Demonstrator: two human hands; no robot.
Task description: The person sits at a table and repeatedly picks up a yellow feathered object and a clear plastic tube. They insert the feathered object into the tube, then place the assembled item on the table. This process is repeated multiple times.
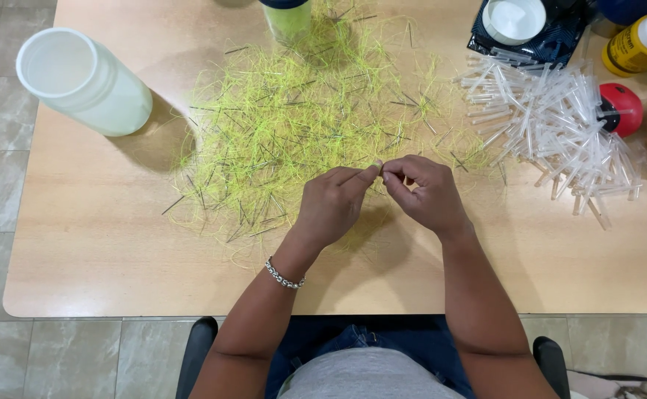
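Near the bench's (pixel 116 281) front edge, at its middle, the left hand (pixel 332 203) and right hand (pixel 427 196) meet fingertip to fingertip, both pinched on a fine yellow-green thread (pixel 379 167) between them. A light, steady pinch close to the thread's end would likely serve best. Beyond lies the tangled thread pile (pixel 294 125); toward the far right corner, clear tubes (pixel 552 125); toward the far left corner, a white jar (pixel 79 81).

Thread heap (pixel 294 125) mid-table, jar (pixel 83 81) left, tube pile (pixel 552 133) right.

White jar (pixel 79 83) lying sideways, yellow bottle (pixel 641 44), red ball (pixel 622 109)
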